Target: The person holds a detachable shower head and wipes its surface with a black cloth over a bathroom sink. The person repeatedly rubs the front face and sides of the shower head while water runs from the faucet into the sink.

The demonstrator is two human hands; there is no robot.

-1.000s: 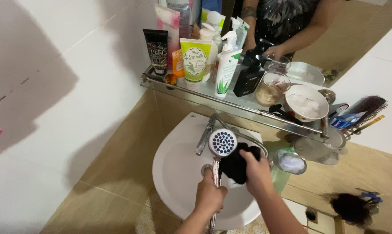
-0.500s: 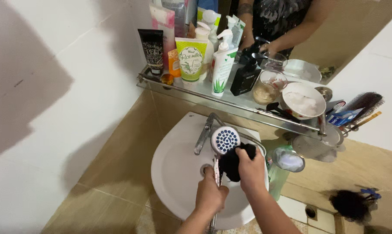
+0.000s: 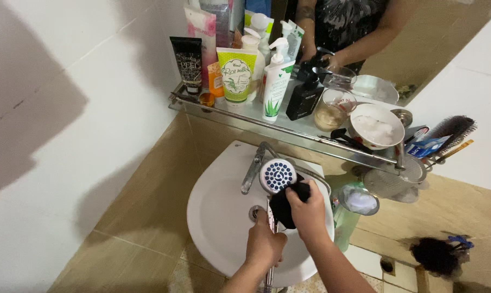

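1. While the shower head (image 3: 278, 175) is pointing up above the sink (image 3: 218, 217), the left hand (image 3: 264, 244) is gripping its handle, fingers closed around it.
2. Just right of the shower head, the right hand (image 3: 309, 211) is pressing a black cloth (image 3: 283, 206) against it, fingers curled over the cloth.
3. Behind the sink, a shelf (image 3: 245, 116) is carrying bottles.

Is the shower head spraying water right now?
Seemingly off: no spray shows at the shower head, held by the left hand over the sink.
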